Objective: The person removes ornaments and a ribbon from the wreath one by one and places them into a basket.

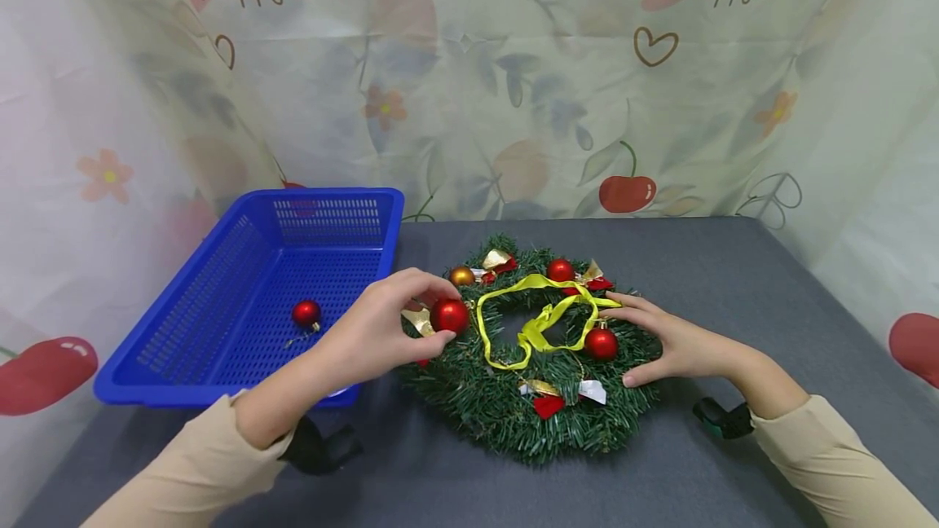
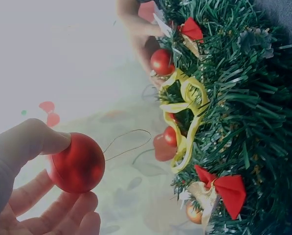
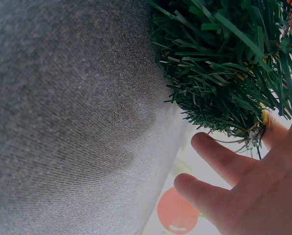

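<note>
My left hand [image 1: 381, 324] pinches a shiny red Christmas ball [image 2: 79, 163] between thumb and fingertips. A thin hanging loop [image 2: 128, 144] sticks out from that ball. Under and beside both hands lies a green wreath [image 1: 484, 398], flat on the table. My right hand [image 1: 678, 341] rests at the wreath's right edge, its fingers extended over the greenery near a red ball [image 1: 601, 343] set in it. A loose yellow ribbon [image 1: 539, 324] lies across the wreath's middle. Red and gold bows [image 2: 229, 191] and a gold ball [image 1: 462, 275] also decorate it.
A blue plastic basket [image 1: 117, 361] stands left of the wreath, and another red ball [image 1: 306, 314] lies inside it. The dark grey table [image 1: 704, 259] ends at a printed curtain [image 1: 462, 104] behind and at the sides.
</note>
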Tool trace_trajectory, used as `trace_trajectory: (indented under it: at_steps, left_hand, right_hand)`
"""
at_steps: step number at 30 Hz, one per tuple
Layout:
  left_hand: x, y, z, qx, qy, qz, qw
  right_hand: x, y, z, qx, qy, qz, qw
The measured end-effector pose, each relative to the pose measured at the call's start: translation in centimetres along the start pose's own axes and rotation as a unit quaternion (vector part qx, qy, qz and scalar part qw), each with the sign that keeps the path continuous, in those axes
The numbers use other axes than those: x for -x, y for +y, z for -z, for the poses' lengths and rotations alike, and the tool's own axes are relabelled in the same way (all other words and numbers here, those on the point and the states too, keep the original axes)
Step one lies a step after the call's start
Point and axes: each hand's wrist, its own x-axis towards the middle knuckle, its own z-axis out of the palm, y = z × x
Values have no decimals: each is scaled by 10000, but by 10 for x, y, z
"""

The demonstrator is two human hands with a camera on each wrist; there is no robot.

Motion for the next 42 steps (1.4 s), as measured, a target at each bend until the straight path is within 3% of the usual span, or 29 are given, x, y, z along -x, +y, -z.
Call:
trace_trajectory:
  at_steps: [19, 42]
  left_hand:
    - [-3, -10, 17, 99, 156, 113, 9998]
    - [-11, -39, 43, 84, 595, 627, 9962]
  right_hand:
    - [0, 2, 0, 45, -12, -31, 10000]
    - [0, 2, 0, 80, 13, 6, 10000]
